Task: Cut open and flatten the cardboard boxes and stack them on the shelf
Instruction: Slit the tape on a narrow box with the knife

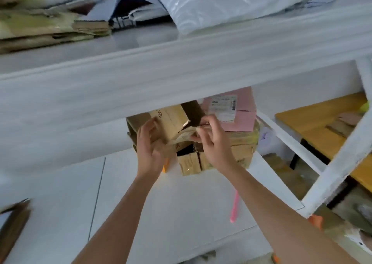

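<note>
Both my arms reach under the upper white shelf [181, 78] to a pile of brown cardboard boxes [239, 148] on the lower shelf board [181, 199]. My left hand [150, 142] grips a small brown box [169, 120] with printed letters, tilted at the top of the pile. My right hand [211, 140] pinches a cardboard flap edge beside that box. A pink box [241, 120] with a white label lies on the pile at the right. Flattened brown cardboard [38, 30] is stacked at the left of the upper shelf.
White and grey plastic mailer bags [221, 5] lie on the upper shelf. A pink stick [234, 209] lies on the lower board. A white shelf post [340, 161] stands at right, with a yellow table [318, 120] behind it. A brown cardboard piece [14, 223] sits at lower left.
</note>
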Demonstrator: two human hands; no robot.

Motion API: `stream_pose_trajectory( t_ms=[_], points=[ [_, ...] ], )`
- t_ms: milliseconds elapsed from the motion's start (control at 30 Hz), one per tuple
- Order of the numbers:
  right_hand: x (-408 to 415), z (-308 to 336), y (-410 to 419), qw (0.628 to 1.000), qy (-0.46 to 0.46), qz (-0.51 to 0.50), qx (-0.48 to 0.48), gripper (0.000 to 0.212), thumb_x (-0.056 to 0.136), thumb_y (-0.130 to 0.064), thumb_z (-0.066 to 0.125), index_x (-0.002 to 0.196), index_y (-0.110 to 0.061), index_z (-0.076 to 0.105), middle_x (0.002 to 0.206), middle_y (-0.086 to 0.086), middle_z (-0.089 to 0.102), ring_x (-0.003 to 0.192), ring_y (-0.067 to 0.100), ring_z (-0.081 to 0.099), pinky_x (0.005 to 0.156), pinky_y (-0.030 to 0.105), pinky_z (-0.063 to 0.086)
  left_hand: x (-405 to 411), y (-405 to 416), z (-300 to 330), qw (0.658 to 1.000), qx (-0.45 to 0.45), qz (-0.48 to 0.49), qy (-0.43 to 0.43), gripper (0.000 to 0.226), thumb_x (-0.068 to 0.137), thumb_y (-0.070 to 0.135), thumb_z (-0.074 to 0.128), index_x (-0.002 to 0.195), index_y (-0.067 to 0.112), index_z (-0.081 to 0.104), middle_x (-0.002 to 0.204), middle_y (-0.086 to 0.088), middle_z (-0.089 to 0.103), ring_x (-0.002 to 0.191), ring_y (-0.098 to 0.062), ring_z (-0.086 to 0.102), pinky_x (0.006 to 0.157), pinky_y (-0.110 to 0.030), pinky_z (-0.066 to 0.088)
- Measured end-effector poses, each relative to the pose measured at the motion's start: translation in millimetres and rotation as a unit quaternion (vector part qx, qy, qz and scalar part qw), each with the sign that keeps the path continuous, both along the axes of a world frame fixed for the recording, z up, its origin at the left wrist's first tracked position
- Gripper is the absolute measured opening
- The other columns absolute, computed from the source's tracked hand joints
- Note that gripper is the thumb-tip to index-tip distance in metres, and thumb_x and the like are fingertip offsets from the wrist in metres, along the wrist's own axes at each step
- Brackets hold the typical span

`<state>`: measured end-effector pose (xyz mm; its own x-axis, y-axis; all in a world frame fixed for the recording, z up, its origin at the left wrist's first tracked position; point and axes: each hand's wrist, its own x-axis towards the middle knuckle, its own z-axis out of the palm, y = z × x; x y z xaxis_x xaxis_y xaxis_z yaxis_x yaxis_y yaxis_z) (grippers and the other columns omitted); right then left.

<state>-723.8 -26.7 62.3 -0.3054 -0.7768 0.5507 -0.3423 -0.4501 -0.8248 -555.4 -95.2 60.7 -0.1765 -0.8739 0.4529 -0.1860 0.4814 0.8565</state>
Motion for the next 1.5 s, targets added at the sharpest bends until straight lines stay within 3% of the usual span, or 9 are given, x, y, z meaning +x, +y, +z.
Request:
stream_pose_trajectory(
  t_ms=[133, 233, 400, 533, 667, 767, 867, 1267, 1500],
  points=[
    [9, -18, 13, 0.952, -0.234, 0.187, 0.062, 0.012, 0.103, -0.013, 0.047, 0.114, -0.012, 0.048, 0.106, 0.022, 0.062, 0.097, 0.033, 0.070, 0.084, 0.046, 0.059, 27, 27, 6, 0.982, 0.030, 0.115, 0.148, 0.045, 0.090, 0.023, 0.040, 0.134, 0.033, 0.043, 0.133, 0.012, 0.049, 0.116, -0.004, 0.057, 0.098, -0.028, 0.048],
    [8, -41, 25, 0.862, -0.369, 0.317, 0.141, 0.024, 0.098, -0.018, 0.052, 0.122, -0.023, 0.058, 0.104, 0.011, 0.067, 0.087, 0.029, 0.071, 0.079, 0.039, 0.058, 53, 46, 2, 0.971, 0.045, 0.171, 0.162, 0.046, 0.093, 0.036, 0.039, 0.139, 0.031, 0.042, 0.138, 0.010, 0.048, 0.122, -0.010, 0.055, 0.106, -0.039, 0.043],
    [3, -92, 45, 0.744, -0.498, 0.362, 0.261, 0.040, 0.094, -0.011, 0.057, 0.134, -0.019, 0.055, 0.106, 0.014, 0.067, 0.087, 0.031, 0.070, 0.075, 0.035, 0.059, 77, 79, -23, 0.978, 0.099, 0.144, 0.114, 0.051, 0.089, 0.051, 0.044, 0.138, 0.040, 0.043, 0.140, 0.011, 0.049, 0.125, -0.014, 0.053, 0.100, -0.043, 0.046],
    [-1, -119, 61, 0.673, -0.541, 0.382, 0.330, 0.039, 0.095, -0.002, 0.052, 0.133, -0.013, 0.053, 0.099, 0.017, 0.070, 0.084, 0.032, 0.071, 0.067, 0.033, 0.061, 81, 92, -51, 0.958, 0.198, 0.131, 0.162, 0.058, 0.090, 0.048, 0.051, 0.145, 0.039, 0.034, 0.140, 0.004, 0.047, 0.121, -0.019, 0.056, 0.088, -0.045, 0.054],
    [-2, -137, 77, 0.685, -0.485, 0.354, 0.413, 0.049, 0.090, -0.004, 0.058, 0.137, -0.016, 0.051, 0.103, 0.023, 0.069, 0.092, 0.042, 0.070, 0.071, 0.037, 0.061, 80, 104, -82, 0.935, 0.258, 0.153, 0.192, 0.027, 0.100, 0.034, 0.052, 0.124, 0.036, 0.039, 0.127, -0.004, 0.055, 0.114, -0.024, 0.060, 0.067, -0.033, 0.058],
    [-2, -144, 85, 0.693, -0.476, 0.315, 0.440, 0.044, 0.094, -0.002, 0.050, 0.136, -0.015, 0.050, 0.095, 0.022, 0.070, 0.083, 0.035, 0.072, 0.070, 0.037, 0.060, 79, 116, -99, 0.930, 0.248, 0.194, 0.191, 0.039, 0.090, 0.047, 0.061, 0.117, 0.030, 0.038, 0.124, -0.005, 0.053, 0.106, -0.016, 0.062, 0.059, -0.023, 0.057],
    [2, -146, 88, 0.700, -0.492, 0.275, 0.438, 0.030, 0.103, -0.004, 0.041, 0.130, -0.009, 0.052, 0.087, 0.017, 0.071, 0.073, 0.028, 0.071, 0.067, 0.035, 0.059, 77, 120, -108, 0.924, 0.259, 0.210, 0.189, 0.055, 0.084, 0.056, 0.066, 0.120, 0.026, 0.038, 0.126, -0.008, 0.049, 0.107, -0.017, 0.061, 0.060, -0.023, 0.058],
    [26, -128, 53, 0.735, -0.476, 0.136, 0.464, 0.024, 0.105, -0.022, 0.045, 0.109, 0.000, 0.054, 0.080, 0.022, 0.073, 0.070, 0.026, 0.074, 0.053, 0.029, 0.058, 91, 75, -113, 0.865, 0.425, 0.249, 0.096, 0.042, 0.095, 0.043, 0.060, 0.116, 0.013, 0.041, 0.110, -0.010, 0.056, 0.088, -0.030, 0.067, 0.060, -0.035, 0.058],
    [35, -132, 44, 0.748, -0.354, 0.088, 0.555, 0.032, 0.105, -0.031, 0.043, 0.104, -0.002, 0.057, 0.073, 0.018, 0.073, 0.062, 0.023, 0.071, 0.051, 0.029, 0.058, 103, 74, -125, 0.838, 0.463, 0.288, -0.026, 0.055, 0.091, 0.046, 0.063, 0.123, 0.004, 0.046, 0.129, -0.015, 0.042, 0.092, -0.031, 0.059, 0.083, -0.044, 0.056]
  ],
)
